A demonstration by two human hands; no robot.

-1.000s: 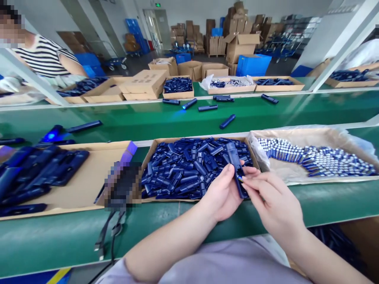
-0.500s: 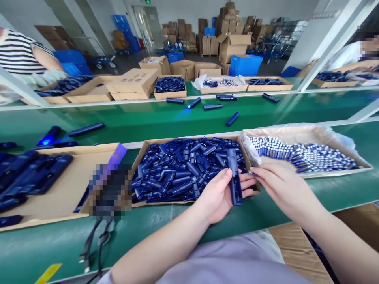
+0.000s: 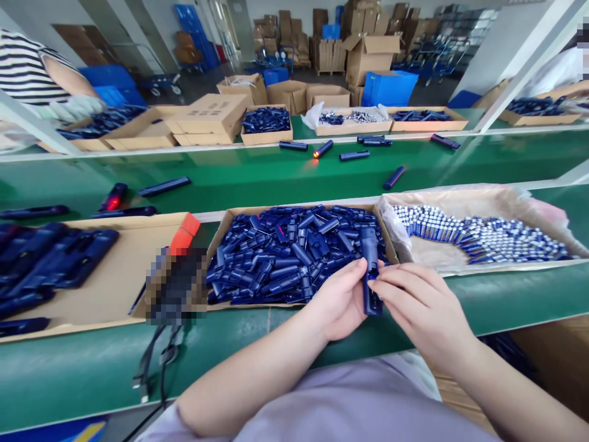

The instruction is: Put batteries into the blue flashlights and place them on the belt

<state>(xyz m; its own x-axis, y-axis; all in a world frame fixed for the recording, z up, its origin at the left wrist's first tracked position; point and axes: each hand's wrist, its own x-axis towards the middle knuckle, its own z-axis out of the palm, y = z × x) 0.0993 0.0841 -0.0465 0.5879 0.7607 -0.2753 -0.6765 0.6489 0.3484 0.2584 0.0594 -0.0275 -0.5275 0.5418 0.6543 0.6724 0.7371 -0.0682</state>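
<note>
Your left hand (image 3: 345, 302) is closed around a dark blue casing (image 3: 369, 242), its slotted side facing up, above the near right corner of a carton tray (image 3: 217, 253) heaped with similar blue parts (image 3: 280, 258). Your right hand (image 3: 426, 310) meets it there, fingertips bent in at the slot; whether they grip anything small, you cannot tell. Just right of that tray, a lined tray (image 3: 435, 250) holds many batteries (image 3: 510, 239). Both trays sit on the green table (image 3: 248, 350), and beyond them a flashlight (image 3: 324, 148) glows orange.
</note>
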